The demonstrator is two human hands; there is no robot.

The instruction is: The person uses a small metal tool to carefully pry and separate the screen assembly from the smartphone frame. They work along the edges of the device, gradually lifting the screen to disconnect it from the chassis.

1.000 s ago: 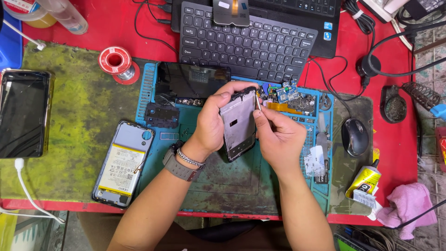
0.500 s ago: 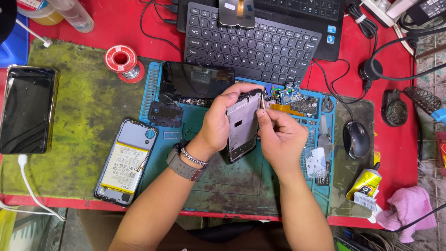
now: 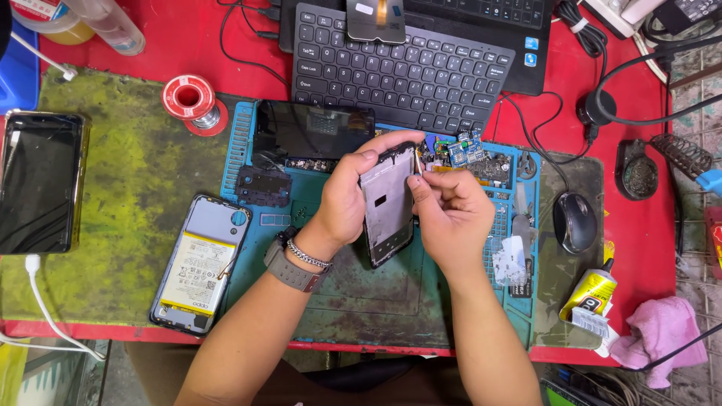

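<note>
My left hand (image 3: 347, 201) grips a bare phone frame (image 3: 387, 207), silver inside with a black rim, tilted upright above a blue repair mat (image 3: 391, 293). My right hand (image 3: 450, 212) pinches a small thin part against the frame's upper right edge, fingers closed on it. Just behind the hands lie a detached black screen (image 3: 312, 134) and small blue circuit boards (image 3: 466, 149). An opened phone with its battery showing (image 3: 199, 263) lies to the left on the mat's edge.
A black keyboard (image 3: 406, 71) lies at the back. A solder reel (image 3: 188, 99) and a dark phone (image 3: 39, 180) lie on the green mat at left. A mouse (image 3: 574, 220), glue tube (image 3: 590, 293) and pink cloth (image 3: 662, 331) are at right.
The view has shifted slightly; both hands stay on the phone frame, with the right fingers still working at its upper edge.
</note>
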